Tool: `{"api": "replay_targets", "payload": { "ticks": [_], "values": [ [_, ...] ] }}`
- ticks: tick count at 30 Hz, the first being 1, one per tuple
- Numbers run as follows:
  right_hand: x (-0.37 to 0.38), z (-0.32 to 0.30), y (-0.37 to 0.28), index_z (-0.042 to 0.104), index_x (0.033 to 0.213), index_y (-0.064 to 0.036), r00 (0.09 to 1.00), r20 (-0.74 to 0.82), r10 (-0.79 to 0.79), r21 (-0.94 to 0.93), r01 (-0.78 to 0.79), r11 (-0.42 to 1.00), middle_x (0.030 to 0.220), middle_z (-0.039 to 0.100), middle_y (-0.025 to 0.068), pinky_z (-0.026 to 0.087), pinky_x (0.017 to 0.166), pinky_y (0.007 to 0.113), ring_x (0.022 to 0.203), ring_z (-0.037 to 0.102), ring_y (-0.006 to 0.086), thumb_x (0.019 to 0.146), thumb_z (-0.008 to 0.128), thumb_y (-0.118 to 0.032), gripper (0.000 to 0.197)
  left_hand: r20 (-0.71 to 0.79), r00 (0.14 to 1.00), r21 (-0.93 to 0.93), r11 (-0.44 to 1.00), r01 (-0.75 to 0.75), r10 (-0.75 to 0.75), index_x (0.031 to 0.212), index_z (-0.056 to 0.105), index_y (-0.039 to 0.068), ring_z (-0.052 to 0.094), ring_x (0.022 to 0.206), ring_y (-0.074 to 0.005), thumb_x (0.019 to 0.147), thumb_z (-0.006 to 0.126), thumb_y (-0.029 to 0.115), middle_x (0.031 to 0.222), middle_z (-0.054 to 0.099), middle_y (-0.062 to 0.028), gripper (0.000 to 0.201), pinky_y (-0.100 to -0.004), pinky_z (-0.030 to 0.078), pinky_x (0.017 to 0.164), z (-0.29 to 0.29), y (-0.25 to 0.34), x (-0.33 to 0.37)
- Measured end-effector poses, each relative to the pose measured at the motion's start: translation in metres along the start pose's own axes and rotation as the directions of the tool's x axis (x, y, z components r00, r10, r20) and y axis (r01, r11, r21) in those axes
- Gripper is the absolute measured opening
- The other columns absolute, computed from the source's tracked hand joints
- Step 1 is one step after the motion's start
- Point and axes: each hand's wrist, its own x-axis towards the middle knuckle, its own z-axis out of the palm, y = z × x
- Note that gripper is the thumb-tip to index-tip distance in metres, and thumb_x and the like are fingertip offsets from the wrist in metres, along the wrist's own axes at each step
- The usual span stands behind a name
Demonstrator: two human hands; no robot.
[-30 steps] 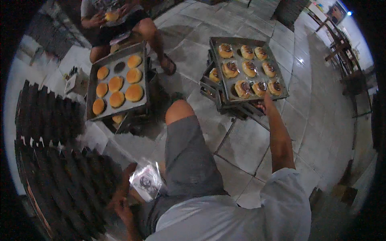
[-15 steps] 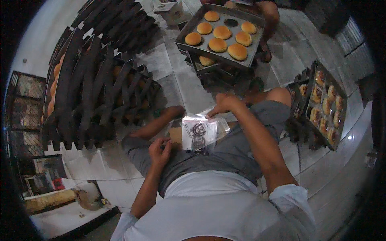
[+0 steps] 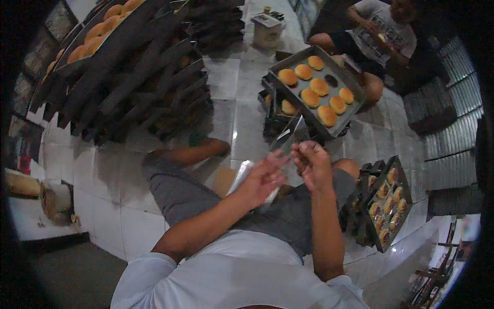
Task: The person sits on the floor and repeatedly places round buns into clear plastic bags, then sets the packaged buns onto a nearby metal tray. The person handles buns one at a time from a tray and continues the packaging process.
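My right hand (image 3: 314, 164) is closed in a pinch on a clear plastic bag (image 3: 294, 133), raised above my lap. The bag's top stands up in front of the near corner of a bun tray. My left hand (image 3: 263, 179) is close by on the left, palm turned inward and fingers apart, somewhat blurred; I see nothing held in it. Under it, more clear plastic packaging (image 3: 241, 174) lies on my lap over a brown piece of cardboard (image 3: 223, 180), partly hidden by my hand and forearm.
A metal tray of round golden buns (image 3: 310, 98) rests on stacked trays ahead. Tall stacks of dark trays (image 3: 149, 67) stand left. A tray of topped buns (image 3: 389, 203) leans at right. Beyond, a person (image 3: 381, 36) sits near a white tub (image 3: 267, 30).
My right hand has lifted a plastic bag from the lap. My left hand has come inward and up beside it, its fingers opening. The view has tilted up, bringing the other person into sight.
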Motion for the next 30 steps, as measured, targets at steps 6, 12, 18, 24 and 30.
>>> {"api": "replay_targets", "payload": {
  "ticks": [6, 12, 18, 24, 30],
  "values": [
    [-0.021, -0.017, 0.022, 0.068, 0.107, -0.0031, 0.994, 0.027, 0.106, -0.190, -0.099, 0.977, 0.100, 0.077, 0.0123, 0.060, 0.074, 0.029, 0.087, 0.074, 0.0173, 0.099, 0.075, -0.019, 0.019, -0.068, 0.989, 0.165, 0.979, -0.121, 0.134, 0.118, 0.068, 0.005, 0.065, 0.092, -0.0128, 0.099, 0.077, 0.024, 0.104, 0.069, -0.0013, 0.028, -0.0289, 0.053, 0.084, -0.035, 0.037, 0.023],
    [0.103, -0.069, -0.037, 0.077, 0.105, 0.0005, 0.980, 0.158, -0.121, -0.808, 0.199, 0.555, 0.098, 0.079, 0.0122, 0.059, 0.079, 0.036, 0.088, 0.075, 0.0226, 0.098, 0.075, -0.029, 0.031, -0.191, 0.808, 0.667, 0.678, -0.309, 0.557, 0.094, 0.066, 0.011, 0.054, 0.073, -0.0091, 0.104, 0.068, 0.031, 0.083, 0.059, 0.0056, 0.022, -0.0315, 0.043, 0.062, -0.070, 0.069, -0.021],
    [0.270, -0.222, -0.085, 0.071, 0.121, 0.0039, 0.851, -0.359, -0.382, -0.926, -0.275, 0.257, 0.121, 0.074, 0.0253, 0.057, 0.094, 0.050, 0.111, 0.073, 0.0394, 0.084, 0.078, -0.044, 0.061, -0.232, 0.686, 0.936, 0.350, -0.035, 0.690, 0.098, 0.067, 0.010, 0.055, 0.076, -0.0071, 0.104, 0.068, 0.039, 0.086, 0.062, 0.0044, 0.029, -0.0273, 0.042, 0.064, -0.090, 0.106, -0.074],
    [0.285, -0.172, -0.077, 0.068, 0.128, 0.0017, 0.928, -0.372, -0.009, -0.899, -0.358, 0.253, 0.130, 0.072, 0.0230, 0.057, 0.101, 0.048, 0.121, 0.071, 0.0369, 0.065, 0.090, -0.049, 0.084, -0.599, 0.626, 0.622, 0.783, -0.030, 0.500, 0.107, 0.066, 0.012, 0.057, 0.069, -0.0090, 0.104, 0.068, 0.047, 0.080, 0.061, 0.0035, 0.036, -0.0237, 0.043, 0.057, -0.089, 0.108, -0.105],
    [0.295, -0.221, -0.047, 0.066, 0.125, 0.0034, 0.848, -0.213, -0.486, -0.903, 0.019, 0.429, 0.123, 0.073, 0.0190, 0.057, 0.097, 0.043, 0.110, 0.072, 0.0329, 0.072, 0.089, -0.051, 0.080, -0.551, 0.765, 0.349, 0.924, -0.154, 0.335, 0.105, 0.064, 0.016, 0.053, 0.055, -0.0104, 0.103, 0.065, 0.045, 0.077, 0.058, 0.0051, 0.029, -0.0256, 0.042, 0.047, -0.102, 0.110, -0.027]
  ]
}}
